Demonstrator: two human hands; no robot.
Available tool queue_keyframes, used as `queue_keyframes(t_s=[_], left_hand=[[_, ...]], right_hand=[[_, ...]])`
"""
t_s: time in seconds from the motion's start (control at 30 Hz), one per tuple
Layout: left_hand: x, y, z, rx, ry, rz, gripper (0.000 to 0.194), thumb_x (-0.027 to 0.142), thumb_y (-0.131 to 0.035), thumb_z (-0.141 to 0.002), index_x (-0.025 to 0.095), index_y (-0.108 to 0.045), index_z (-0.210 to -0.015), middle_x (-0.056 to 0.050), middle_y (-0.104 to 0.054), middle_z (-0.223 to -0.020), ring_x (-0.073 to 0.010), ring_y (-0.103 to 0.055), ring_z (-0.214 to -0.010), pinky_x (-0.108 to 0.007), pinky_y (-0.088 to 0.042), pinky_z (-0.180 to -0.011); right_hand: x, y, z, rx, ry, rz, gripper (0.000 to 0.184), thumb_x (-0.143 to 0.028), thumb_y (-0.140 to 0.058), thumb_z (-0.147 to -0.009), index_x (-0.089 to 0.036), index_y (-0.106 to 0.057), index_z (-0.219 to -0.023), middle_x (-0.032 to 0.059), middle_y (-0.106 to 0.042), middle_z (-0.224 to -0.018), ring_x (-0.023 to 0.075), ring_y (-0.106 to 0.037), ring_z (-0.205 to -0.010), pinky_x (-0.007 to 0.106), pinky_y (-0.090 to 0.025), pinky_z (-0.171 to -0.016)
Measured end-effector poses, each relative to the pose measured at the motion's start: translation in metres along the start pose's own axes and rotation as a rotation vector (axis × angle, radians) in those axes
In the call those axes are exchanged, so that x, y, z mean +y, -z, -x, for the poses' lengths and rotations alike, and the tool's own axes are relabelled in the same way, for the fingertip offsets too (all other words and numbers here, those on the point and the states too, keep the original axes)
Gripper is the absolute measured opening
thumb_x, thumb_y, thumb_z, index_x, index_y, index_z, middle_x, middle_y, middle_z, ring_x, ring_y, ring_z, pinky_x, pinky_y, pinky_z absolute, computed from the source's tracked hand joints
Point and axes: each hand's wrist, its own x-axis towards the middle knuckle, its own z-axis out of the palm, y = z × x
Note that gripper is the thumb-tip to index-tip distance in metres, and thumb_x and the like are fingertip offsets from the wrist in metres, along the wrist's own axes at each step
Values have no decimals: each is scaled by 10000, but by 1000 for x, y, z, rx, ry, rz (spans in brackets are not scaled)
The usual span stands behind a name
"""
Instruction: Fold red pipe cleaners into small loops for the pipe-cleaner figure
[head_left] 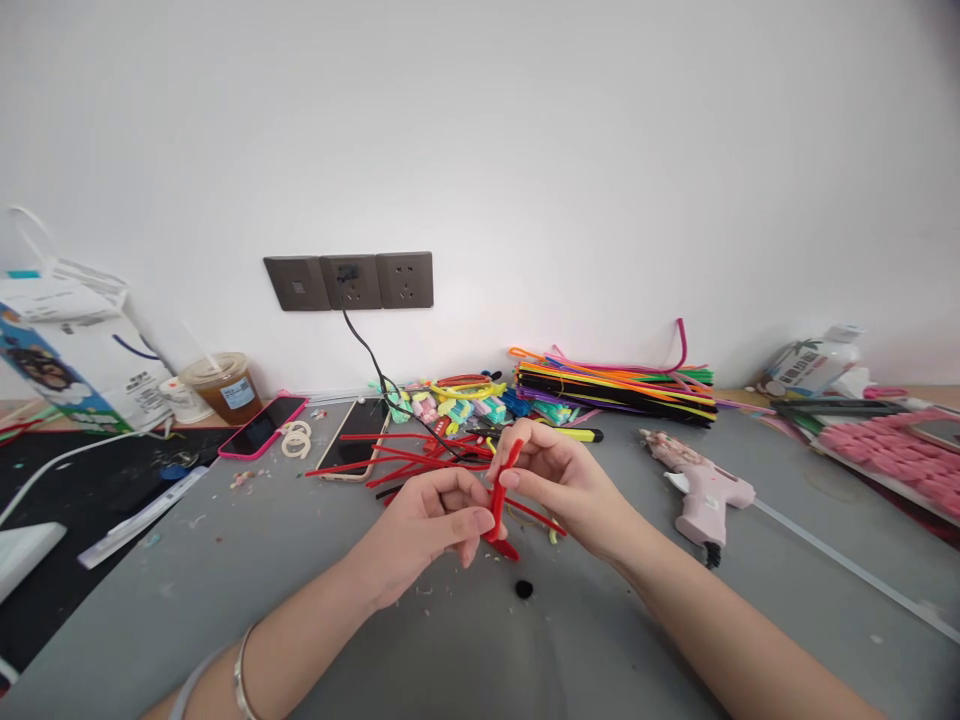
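The person's left hand (442, 515) is curled, with thumb and index finger pinching the lower part of a red pipe cleaner (498, 508). The right hand (559, 480) pinches it higher, between thumb and index finger. This piece is left of the pink glue gun (709, 492). Also left of the glue gun, loose red pipe cleaners (418, 456) and a black pompom (524, 589) lie on the table (300, 570).

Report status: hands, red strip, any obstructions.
Left hand pinching red strip low, right hand higher. Strip held tilted. Loose red stems behind; nothing plainly blocking.
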Motion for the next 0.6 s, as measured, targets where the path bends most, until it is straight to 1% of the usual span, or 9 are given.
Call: queue_keyframes(t_s=[0.1,0.2,0.33,0.47,0.6], left_hand=[[-1,1,-1,33,-38,-48,313,352,-856,-708,148,-625,-761,-23,-683,-717,-77,-520,-527,-219,-435,-530],[-2,2,-2,75,-72,-79,275,315,-861,-702,150,-649,-763,-14,-687,-712,-87,-547,-551,-222,-462,-543],[-4,4,-3,131,-94,-122,267,331,-859,-705,139,-707,-814,-59,-753,-768,-108,-612,-627,-225,-495,-605],[-4,4,-2,165,-85,-177,274,361,-842,-725,136,-719,-822,-94,-783,-803,-108,-617,-618,-211,-469,-574],[-3,4,-2,154,-85,-142,268,375,-825,-748,140,-708,-800,-100,-783,-798,-107,-595,-612,-213,-445,-561]], right_hand=[[-1,-3,1,-15,-27,14,218,-323,-767,-856,-192,-594,-828,-2,-639,-744,118,-606,-642,253,-496,-628],[1,-5,2,-8,-20,31,204,-317,-764,-857,-189,-605,-843,13,-657,-783,127,-630,-664,263,-512,-639],[3,-6,1,25,-27,67,215,-330,-783,-835,-180,-630,-826,21,-662,-808,124,-627,-678,254,-514,-632],[1,-6,1,45,-74,63,238,-335,-804,-808,-173,-631,-793,17,-672,-788,124,-634,-674,249,-520,-621],[-2,-6,0,53,-89,38,243,-334,-812,-800,-171,-632,-796,36,-722,-799,139,-671,-705,264,-552,-666]])
